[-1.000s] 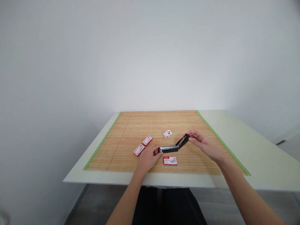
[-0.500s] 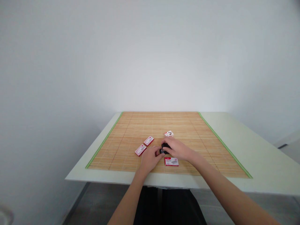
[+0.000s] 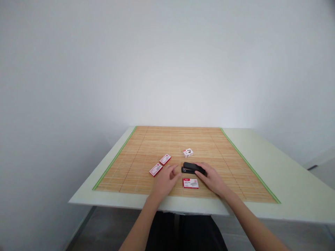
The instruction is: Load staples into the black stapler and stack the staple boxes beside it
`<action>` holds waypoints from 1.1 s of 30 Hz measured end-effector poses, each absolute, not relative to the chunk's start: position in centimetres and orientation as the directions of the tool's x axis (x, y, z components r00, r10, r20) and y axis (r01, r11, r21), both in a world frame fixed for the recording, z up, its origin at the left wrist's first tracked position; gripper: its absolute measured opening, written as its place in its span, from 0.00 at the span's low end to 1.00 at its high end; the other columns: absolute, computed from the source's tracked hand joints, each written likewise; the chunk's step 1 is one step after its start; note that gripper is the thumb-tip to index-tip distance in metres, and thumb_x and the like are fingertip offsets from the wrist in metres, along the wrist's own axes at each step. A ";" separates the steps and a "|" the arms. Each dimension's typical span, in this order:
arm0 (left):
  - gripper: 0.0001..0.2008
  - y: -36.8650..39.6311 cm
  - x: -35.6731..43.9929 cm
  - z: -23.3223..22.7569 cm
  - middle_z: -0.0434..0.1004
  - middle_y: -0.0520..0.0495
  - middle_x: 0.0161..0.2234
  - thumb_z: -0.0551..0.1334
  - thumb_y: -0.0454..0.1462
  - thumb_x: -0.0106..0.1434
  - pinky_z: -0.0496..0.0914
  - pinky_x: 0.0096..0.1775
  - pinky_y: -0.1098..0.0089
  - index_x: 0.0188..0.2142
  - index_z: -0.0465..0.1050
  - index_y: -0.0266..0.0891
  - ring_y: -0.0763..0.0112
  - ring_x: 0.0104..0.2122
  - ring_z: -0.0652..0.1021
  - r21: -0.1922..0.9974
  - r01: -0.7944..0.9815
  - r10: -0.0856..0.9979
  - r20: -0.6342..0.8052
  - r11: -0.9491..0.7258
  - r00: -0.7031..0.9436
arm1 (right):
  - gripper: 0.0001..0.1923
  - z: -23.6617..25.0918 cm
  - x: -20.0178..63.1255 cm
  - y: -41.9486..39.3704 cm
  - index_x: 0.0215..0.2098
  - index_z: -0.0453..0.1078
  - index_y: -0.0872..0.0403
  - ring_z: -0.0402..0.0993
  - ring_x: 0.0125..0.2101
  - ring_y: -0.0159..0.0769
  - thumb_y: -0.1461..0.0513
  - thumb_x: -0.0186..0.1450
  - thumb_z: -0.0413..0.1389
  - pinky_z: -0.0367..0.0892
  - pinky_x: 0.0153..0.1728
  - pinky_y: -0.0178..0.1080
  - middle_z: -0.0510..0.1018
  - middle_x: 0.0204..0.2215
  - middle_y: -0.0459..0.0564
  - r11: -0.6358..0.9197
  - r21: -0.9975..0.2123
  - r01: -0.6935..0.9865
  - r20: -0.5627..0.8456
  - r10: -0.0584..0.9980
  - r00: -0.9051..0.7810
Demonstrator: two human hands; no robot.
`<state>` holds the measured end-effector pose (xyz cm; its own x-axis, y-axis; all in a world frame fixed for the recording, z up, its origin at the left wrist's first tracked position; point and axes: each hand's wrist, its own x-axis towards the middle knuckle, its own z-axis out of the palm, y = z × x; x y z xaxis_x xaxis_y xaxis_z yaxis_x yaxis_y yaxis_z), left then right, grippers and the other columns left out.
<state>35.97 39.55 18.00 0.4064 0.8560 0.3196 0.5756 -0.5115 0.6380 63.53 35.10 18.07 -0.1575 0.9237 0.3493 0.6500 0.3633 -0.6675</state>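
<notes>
Stapler [image 3: 190, 166] is lying on the mat [image 3: 199, 139], its top now resting folded above its base rather than swinging wide as it was a second ago; the loading channel is no longer showing, so the loading side seems closed up. The right hand [image 3: 210, 177] is clasping the stapler's rear end. Just left of its front, the left hand [image 3: 164, 180] is curving loosely, thumb and fingers parted, holding nothing. One flat box [image 3: 190, 183] is lying nearer than the stapler, a white box [image 3: 187, 152] beyond it, two red-edged boxes [image 3: 165, 159] farther left.

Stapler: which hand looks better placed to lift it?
Right, most likely: the right hand already grips the black stapler at one end; the left hand, near the other, holds nothing.
</notes>
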 end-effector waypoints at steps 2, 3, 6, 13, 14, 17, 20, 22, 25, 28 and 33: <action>0.16 39.6 33.8 18.3 0.77 0.47 0.43 0.61 0.46 0.70 0.68 0.50 0.60 0.55 0.75 0.48 0.60 0.45 0.76 0.594 0.637 0.869 0.379 -0.491 0.317 | 0.21 17.1 63.6 34.7 0.62 0.68 0.47 0.72 0.57 0.48 0.53 0.73 0.53 0.66 0.60 0.53 0.76 0.57 0.54 0.331 -0.684 0.651 0.370 0.926 -0.082; 0.15 39.8 32.6 18.4 0.77 0.46 0.45 0.62 0.46 0.69 0.67 0.52 0.59 0.53 0.76 0.48 0.58 0.47 0.75 0.559 0.691 0.878 0.407 -0.458 0.253 | 0.21 16.7 63.7 34.7 0.62 0.68 0.47 0.72 0.56 0.48 0.53 0.73 0.54 0.66 0.60 0.54 0.76 0.57 0.55 0.321 -0.684 0.655 0.378 0.924 -0.059; 0.22 40.7 29.3 18.7 0.75 0.42 0.51 0.65 0.47 0.65 0.66 0.55 0.55 0.57 0.73 0.46 0.53 0.52 0.73 0.468 0.825 0.913 0.386 -0.316 0.131 | 0.21 16.1 63.8 35.0 0.62 0.68 0.47 0.72 0.56 0.49 0.52 0.73 0.54 0.67 0.60 0.54 0.76 0.56 0.54 0.327 -0.682 0.655 0.398 0.916 -0.043; 0.20 42.8 28.0 18.2 0.77 0.44 0.51 0.62 0.45 0.66 0.67 0.52 0.64 0.56 0.73 0.46 0.59 0.49 0.76 0.395 0.893 0.963 0.235 -0.218 0.131 | 0.21 15.1 64.3 35.5 0.62 0.69 0.43 0.73 0.56 0.51 0.51 0.73 0.54 0.68 0.59 0.57 0.77 0.57 0.52 0.368 -0.662 0.653 0.449 0.892 -0.046; 0.20 43.0 27.8 18.2 0.77 0.42 0.51 0.62 0.46 0.66 0.66 0.52 0.63 0.56 0.72 0.45 0.57 0.50 0.76 0.384 0.906 0.968 0.233 -0.180 0.094 | 0.21 15.0 64.3 35.5 0.62 0.69 0.43 0.73 0.56 0.51 0.51 0.73 0.54 0.68 0.59 0.57 0.77 0.56 0.52 0.369 -0.659 0.655 0.453 0.890 -0.046; 0.22 43.5 26.8 18.3 0.75 0.38 0.51 0.61 0.46 0.65 0.65 0.52 0.60 0.56 0.71 0.42 0.53 0.51 0.75 0.353 0.933 0.975 0.222 -0.070 -0.011 | 0.21 15.0 64.3 35.5 0.62 0.69 0.43 0.73 0.56 0.51 0.51 0.73 0.55 0.68 0.59 0.58 0.78 0.56 0.52 0.366 -0.656 0.660 0.457 0.889 -0.039; 0.25 43.7 26.5 18.4 0.74 0.36 0.53 0.63 0.48 0.63 0.64 0.54 0.56 0.56 0.70 0.42 0.48 0.54 0.73 0.330 0.944 0.974 0.221 -0.021 -0.056 | 0.21 15.1 64.1 35.4 0.62 0.69 0.43 0.73 0.56 0.51 0.52 0.73 0.55 0.68 0.59 0.57 0.78 0.56 0.52 0.363 -0.660 0.657 0.455 0.890 -0.035; 0.27 43.8 27.5 18.3 0.72 0.35 0.55 0.62 0.51 0.63 0.62 0.56 0.53 0.58 0.68 0.43 0.46 0.56 0.71 0.322 0.947 0.971 0.234 -0.026 -0.053 | 0.21 15.2 64.1 35.4 0.62 0.69 0.43 0.73 0.56 0.50 0.52 0.72 0.55 0.69 0.59 0.57 0.78 0.56 0.52 0.362 -0.662 0.656 0.452 0.891 -0.036; 0.33 44.2 30.2 18.0 0.69 0.36 0.59 0.60 0.58 0.64 0.61 0.57 0.52 0.63 0.64 0.47 0.45 0.59 0.68 0.316 0.943 0.962 0.271 -0.102 0.013 | 0.21 15.4 64.0 35.4 0.62 0.69 0.43 0.73 0.56 0.50 0.52 0.72 0.55 0.69 0.59 0.56 0.78 0.56 0.51 0.357 -0.661 0.660 0.447 0.894 -0.035; 0.33 44.9 32.4 17.7 0.69 0.37 0.57 0.61 0.61 0.63 0.62 0.56 0.55 0.60 0.67 0.47 0.47 0.58 0.69 0.294 0.929 0.940 0.315 -0.225 0.128 | 0.20 15.4 64.0 35.4 0.62 0.69 0.43 0.73 0.56 0.49 0.52 0.73 0.55 0.68 0.59 0.55 0.77 0.56 0.51 0.354 -0.658 0.665 0.441 0.897 -0.042; 0.20 45.9 32.0 17.1 0.72 0.44 0.50 0.58 0.53 0.70 0.65 0.52 0.64 0.55 0.72 0.49 0.58 0.51 0.72 0.258 0.915 0.918 0.331 -0.311 0.219 | 0.21 15.1 64.3 35.5 0.62 0.69 0.42 0.73 0.56 0.49 0.52 0.72 0.55 0.69 0.58 0.55 0.78 0.56 0.50 0.360 -0.654 0.665 0.441 0.896 -0.052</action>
<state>31.98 45.86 17.11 0.2186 0.9180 0.3309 0.9147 -0.3109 0.2583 64.35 35.46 15.11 -0.0517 0.8961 0.4409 0.6648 0.3603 -0.6544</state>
